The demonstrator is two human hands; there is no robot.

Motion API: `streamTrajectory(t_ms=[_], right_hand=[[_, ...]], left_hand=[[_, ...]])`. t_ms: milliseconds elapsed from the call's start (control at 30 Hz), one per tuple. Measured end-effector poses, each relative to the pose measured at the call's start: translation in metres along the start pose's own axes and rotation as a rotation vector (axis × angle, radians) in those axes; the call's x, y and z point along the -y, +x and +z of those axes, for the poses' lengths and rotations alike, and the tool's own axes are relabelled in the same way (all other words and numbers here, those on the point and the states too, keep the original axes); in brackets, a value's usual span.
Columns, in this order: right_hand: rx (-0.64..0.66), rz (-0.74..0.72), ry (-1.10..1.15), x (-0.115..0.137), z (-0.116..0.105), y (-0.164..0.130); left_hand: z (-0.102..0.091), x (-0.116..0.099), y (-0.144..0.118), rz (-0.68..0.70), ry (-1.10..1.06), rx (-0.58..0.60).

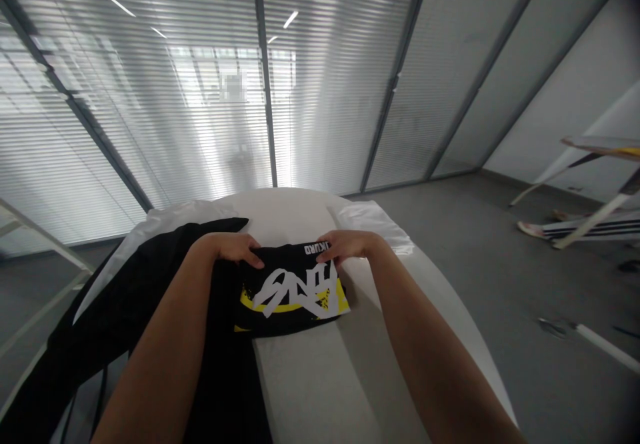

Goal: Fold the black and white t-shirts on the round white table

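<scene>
A folded black garment [287,331] with a white and yellow print lies on the white table in front of me. My left hand [237,249] grips its far left corner, thumb on top and the other fingers out of sight behind the edge. At the far right corner, my right hand [345,247] pinches the cloth beside some white lettering. Under my left arm, more black clothing [150,264] spreads over the left side of the table; whether it joins the folded piece I cannot tell.
The round white table [430,311] has a curved edge on the right. Clear plastic bags [373,221] lie at its far right and far left. Beyond stands a glass wall with blinds [320,97]. At right are a person's striped trouser leg [595,227] and white furniture legs [595,221].
</scene>
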State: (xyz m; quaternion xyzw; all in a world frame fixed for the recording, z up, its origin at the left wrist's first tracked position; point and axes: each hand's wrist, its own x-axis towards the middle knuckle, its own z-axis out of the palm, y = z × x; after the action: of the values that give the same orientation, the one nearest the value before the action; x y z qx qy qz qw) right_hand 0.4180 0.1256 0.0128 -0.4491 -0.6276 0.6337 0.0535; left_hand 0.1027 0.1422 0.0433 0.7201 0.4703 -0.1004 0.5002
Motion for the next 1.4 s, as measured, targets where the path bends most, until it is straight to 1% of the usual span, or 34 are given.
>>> streamTrajectory(t_ms=[100, 200, 300, 433, 567, 633, 667, 700, 767, 800, 833, 867, 900, 933, 967, 1000, 1033, 1067, 1133, 1200, 1300, 1333, 1400], right_hand=[[0.049, -0.009, 0.019, 0.003, -0.002, -0.006], [0.029, -0.011, 0.017, 0.005, -0.004, -0.010], [-0.001, -0.026, 0.031, 0.005, -0.004, -0.010], [-0.039, -0.086, 0.074, 0.006, -0.003, -0.010], [-0.116, -0.168, 0.101, 0.011, -0.002, -0.015], [-0.178, -0.259, 0.143, 0.016, -0.002, -0.018], [-0.224, -0.316, 0.177, 0.019, -0.001, -0.019], [-0.284, -0.377, 0.219, 0.023, -0.001, -0.020], [-0.432, -0.507, 0.315, 0.031, -0.002, -0.023], [-0.514, -0.574, 0.359, 0.035, -0.003, -0.025], [-0.599, -0.639, 0.398, 0.038, -0.005, -0.028], [-0.687, -0.694, 0.428, 0.040, -0.009, -0.032], [-0.783, -0.733, 0.449, 0.040, -0.014, -0.037], [-0.881, -0.740, 0.461, 0.038, -0.020, -0.043], [-0.977, -0.697, 0.464, 0.033, -0.027, -0.049], [-1.056, -0.589, 0.451, 0.026, -0.034, -0.055], [-1.104, -0.433, 0.424, 0.018, -0.041, -0.062], [-1.121, -0.253, 0.389, 0.008, -0.047, -0.068], [-1.093, 0.057, 0.321, -0.010, -0.057, -0.078], [-1.055, 0.258, 0.264, -0.024, -0.061, -0.086], [-0.948, 0.457, 0.136, -0.032, -0.060, -0.093], [-0.906, 0.490, 0.087, -0.034, -0.060, -0.094], [-0.856, 0.502, 0.010, -0.037, -0.061, -0.095]], left_hand=[[-0.002, 0.006, -0.003, 0.021, -0.063, -0.002], [-0.003, 0.008, -0.006, 0.034, -0.122, -0.008], [0.001, 0.006, -0.008, 0.027, -0.199, -0.038], [0.006, 0.005, -0.010, 0.056, -0.362, -0.109], [0.006, 0.008, -0.010, 0.174, -0.454, -0.227], [0.004, 0.007, -0.006, 0.258, -0.530, -0.333], [0.003, 0.004, -0.004, 0.312, -0.579, -0.418], [0.001, 0.000, 0.000, 0.378, -0.635, -0.532], [-0.002, -0.009, 0.009, 0.515, -0.759, -0.804], [-0.003, -0.013, 0.014, 0.555, -0.804, -0.919], [-0.004, -0.017, 0.019, 0.566, -0.822, -0.997], [-0.005, -0.019, 0.024, 0.550, -0.802, -1.031], [-0.005, -0.019, 0.029, 0.509, -0.739, -1.031], [-0.004, -0.018, 0.035, 0.457, -0.640, -1.015], [-0.001, -0.015, 0.042, 0.402, -0.510, -0.996], [0.002, -0.010, 0.049, 0.346, -0.345, -0.978], [0.007, -0.004, 0.056, 0.290, -0.166, -0.962], [0.013, 0.001, 0.063, 0.234, 0.002, -0.942], [0.027, 0.010, 0.076, 0.151, 0.240, -0.915], [0.041, 0.014, 0.084, 0.080, 0.373, -0.944], [0.053, 0.013, 0.089, -0.020, 0.526, -1.013], [0.055, 0.012, 0.089, -0.038, 0.559, -1.021], [0.057, 0.011, 0.087, -0.038, 0.581, -1.028]])
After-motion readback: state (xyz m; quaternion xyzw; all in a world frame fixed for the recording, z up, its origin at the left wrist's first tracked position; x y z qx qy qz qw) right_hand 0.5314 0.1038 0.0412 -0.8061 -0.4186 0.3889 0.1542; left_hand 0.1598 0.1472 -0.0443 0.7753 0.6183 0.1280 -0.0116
